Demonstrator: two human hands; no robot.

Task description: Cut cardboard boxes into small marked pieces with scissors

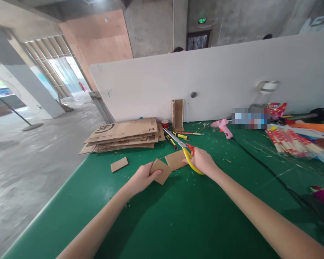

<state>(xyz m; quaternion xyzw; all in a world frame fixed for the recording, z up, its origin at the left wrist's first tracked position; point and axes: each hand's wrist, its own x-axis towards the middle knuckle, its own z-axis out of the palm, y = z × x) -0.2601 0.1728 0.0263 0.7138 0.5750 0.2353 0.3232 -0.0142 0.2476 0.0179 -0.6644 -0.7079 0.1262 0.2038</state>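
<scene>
My left hand point(144, 177) pinches a small piece of cardboard point(162, 172) between thumb and fingers, above the green table. In my right hand point(202, 161) is a pair of scissors point(181, 142) with yellow and red handles, the blades pointing up and to the left. Another cardboard piece point(174, 160) is at the fingertips of my right hand; whether they grip it I cannot tell. Its left edge comes close to the piece in my left hand. A smaller cardboard rectangle point(119, 164) lies flat on the table to the left.
Flattened cardboard boxes point(121, 131) are stacked at the back left. An upright cardboard channel point(178, 115) stands against the white partition point(218, 72), with utility knives point(171, 142) in front. A pink glue gun point(223, 128) trails a cord rightward. Packaged sticks point(291, 144) lie right.
</scene>
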